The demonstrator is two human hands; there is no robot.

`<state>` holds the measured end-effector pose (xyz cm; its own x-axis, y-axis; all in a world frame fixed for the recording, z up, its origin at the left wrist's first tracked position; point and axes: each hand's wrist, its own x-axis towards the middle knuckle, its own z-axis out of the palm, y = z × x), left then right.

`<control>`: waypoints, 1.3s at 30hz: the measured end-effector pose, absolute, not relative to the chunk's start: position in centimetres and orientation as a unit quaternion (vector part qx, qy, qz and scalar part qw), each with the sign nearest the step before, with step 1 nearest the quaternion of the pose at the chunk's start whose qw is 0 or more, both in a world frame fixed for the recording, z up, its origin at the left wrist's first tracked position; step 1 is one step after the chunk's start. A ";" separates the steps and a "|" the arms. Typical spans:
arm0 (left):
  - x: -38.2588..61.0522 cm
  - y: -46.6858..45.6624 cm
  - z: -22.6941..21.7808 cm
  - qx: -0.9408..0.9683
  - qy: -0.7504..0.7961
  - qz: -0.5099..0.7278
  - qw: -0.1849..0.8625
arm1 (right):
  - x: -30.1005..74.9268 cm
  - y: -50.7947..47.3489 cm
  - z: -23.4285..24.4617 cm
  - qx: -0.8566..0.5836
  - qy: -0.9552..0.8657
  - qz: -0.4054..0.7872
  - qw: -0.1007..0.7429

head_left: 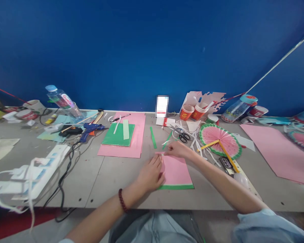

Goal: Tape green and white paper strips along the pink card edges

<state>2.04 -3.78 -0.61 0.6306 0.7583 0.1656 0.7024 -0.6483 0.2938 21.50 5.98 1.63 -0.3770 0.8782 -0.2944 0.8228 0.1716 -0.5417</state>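
Note:
A pink sheet of paper [176, 170] with a green strip [178, 186] along its near edge lies on the table in front of me. My left hand [152, 172] rests on the sheet's left side, fingers stretched out and lying flat. At the far edge, my right hand [176, 149] has its fingers drawn together in a pinch by the top-left corner; what is between them, if anything, is hidden. Just beyond lies a loose green paper strip [153, 137]. Black-handled scissors [184, 137] lie past my right hand, beside white paper scraps [197, 143].
Green paper squares [114, 136] sit on a larger pink sheet [134, 153]. A blue glue gun [92, 130] and a white power strip [50, 168] with cables are left. On the right are a watermelon-patterned paper fan [210, 135], paper cups [186, 112] and a bottle [236, 109].

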 end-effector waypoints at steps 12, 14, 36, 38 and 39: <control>2.1 -3.8 -0.8 0.899 0.407 0.134 0.088 | 21.9 5.9 1.1 -0.554 -0.768 0.317 0.055; 2.1 -3.7 -0.8 0.900 0.408 0.129 0.085 | 21.9 5.8 1.1 -0.558 -0.765 0.315 0.055; 2.2 -3.6 -0.7 0.901 0.416 0.100 0.072 | 22.0 6.3 0.6 -0.575 -0.763 0.296 0.020; 2.2 -3.6 -0.7 0.900 0.417 0.105 0.070 | 22.0 6.3 0.5 -0.575 -0.761 0.302 0.011; 2.2 -3.6 -0.7 0.899 0.418 0.108 0.071 | 22.1 6.2 0.5 -0.573 -0.761 0.305 0.006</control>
<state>2.22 -3.64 -0.68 0.6276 0.7666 0.1358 0.7359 -0.6410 0.2179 22.05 6.25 0.51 -0.3426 0.8760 -0.3396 0.8683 0.1572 -0.4705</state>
